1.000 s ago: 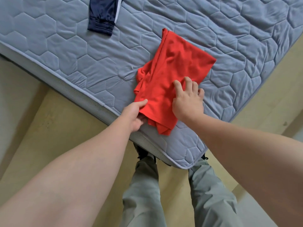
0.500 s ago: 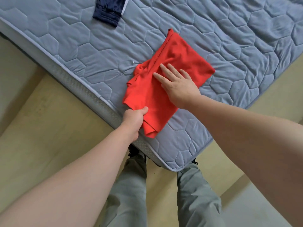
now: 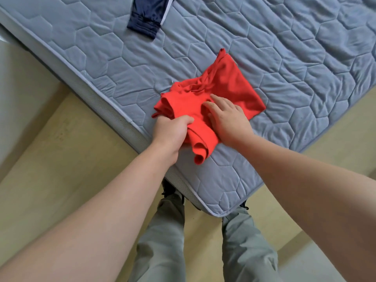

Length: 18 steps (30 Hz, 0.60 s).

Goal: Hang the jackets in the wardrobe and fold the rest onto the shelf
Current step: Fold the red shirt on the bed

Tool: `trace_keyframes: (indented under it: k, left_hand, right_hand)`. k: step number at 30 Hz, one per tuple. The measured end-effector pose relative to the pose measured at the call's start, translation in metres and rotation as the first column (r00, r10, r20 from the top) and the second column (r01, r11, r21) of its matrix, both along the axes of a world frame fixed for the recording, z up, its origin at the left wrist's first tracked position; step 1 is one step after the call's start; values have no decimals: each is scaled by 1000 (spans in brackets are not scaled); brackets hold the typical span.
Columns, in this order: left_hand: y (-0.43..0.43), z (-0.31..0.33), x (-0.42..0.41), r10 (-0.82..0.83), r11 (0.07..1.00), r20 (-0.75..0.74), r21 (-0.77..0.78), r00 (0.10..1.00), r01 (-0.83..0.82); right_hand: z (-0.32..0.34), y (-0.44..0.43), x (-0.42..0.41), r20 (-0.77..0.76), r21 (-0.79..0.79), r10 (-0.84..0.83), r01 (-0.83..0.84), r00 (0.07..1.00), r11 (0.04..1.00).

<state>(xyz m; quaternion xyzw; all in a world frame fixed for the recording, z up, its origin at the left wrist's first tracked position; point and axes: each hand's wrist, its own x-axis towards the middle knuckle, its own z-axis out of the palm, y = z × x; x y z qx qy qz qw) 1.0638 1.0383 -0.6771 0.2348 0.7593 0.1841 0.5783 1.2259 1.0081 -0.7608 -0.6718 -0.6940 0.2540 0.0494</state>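
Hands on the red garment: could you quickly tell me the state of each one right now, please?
Left hand: closed, gripping the red garment.
Right hand: open, flat on it.

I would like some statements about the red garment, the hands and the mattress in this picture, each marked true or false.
1. The left hand grips a bunched part of the red garment. True.
2. The right hand lies flat on the red garment. True.
3. The red garment hangs in a wardrobe. False: it lies on the mattress, near its corner.
4. The dark blue garment lies on top of the red one. False: it lies apart, farther up the mattress, partly out of view.
5. The right hand holds a hanger. False: no hanger is in view; its fingers rest on the cloth.
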Motion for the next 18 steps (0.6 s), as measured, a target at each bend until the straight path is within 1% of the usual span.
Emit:
trace_keyframes:
  k: [2,3,4,5,6,8,9,10,11,12,13,14,15,16,17,18]
  left_hand:
    - [13,10,22,-31,999,6,17,1000,31]
    - [20,14,33,-49,999,23,23,999,48]
    - [28,16,44,-75,997,42,23,996,74]
    - [35,17,54,-111,994,53,8,992,111]
    - [41,16,62,-148,989,60,-16,987,149]
    - [49,14,78,-213,975,82,-44,974,217]
    - [53,12,84,-238,969,91,-49,967,243]
    - [56,9,91,-264,961,107,-55,959,270]
    - [59,6,96,-305,947,120,-64,945,314]
    - [63,3,99,-365,924,135,-66,921,376]
    - [67,-1,101,-420,900,154,-52,894,432]
    - [71,-5,101,-457,885,146,-20,877,465]
    - [75,-10,99,-477,879,96,27,874,476]
    - [79,-17,95,-496,864,-19,84,868,496]
    - [82,-23,90,-520,826,-182,142,835,545]
    - [84,-28,84,-530,773,-350,177,773,610]
  right_hand:
    - [5,-8,8,-8,42,-76,76,997,996]
    - [7,-12,11,-46,25,-84,85,995,996]
    - [11,-16,15,-136,-8,-93,93,986,996]
    - [15,-19,17,-266,-35,-128,123,956,992]
    - [19,-24,18,-394,-62,-196,187,898,980]
    - [23,-32,21,-500,-168,-321,274,804,947]
    - [24,-35,23,-552,-267,-388,285,738,921]
    - [26,-37,25,-636,-375,-470,286,612,882]
    - [27,-37,26,-698,-464,-562,316,445,827]
    - [27,-36,28,-713,-538,-648,383,267,751]
    - [28,-33,29,-687,-597,-716,466,123,653]
    - [27,-29,31,-641,-641,-768,540,14,545]
    - [24,-25,34,-590,-670,-805,594,-63,444]
    - [19,-22,36,-540,-695,-832,626,-129,355]
    - [14,-18,38,-498,-717,-847,637,-187,281]
    - [10,-14,39,-471,-730,-853,642,-225,234]
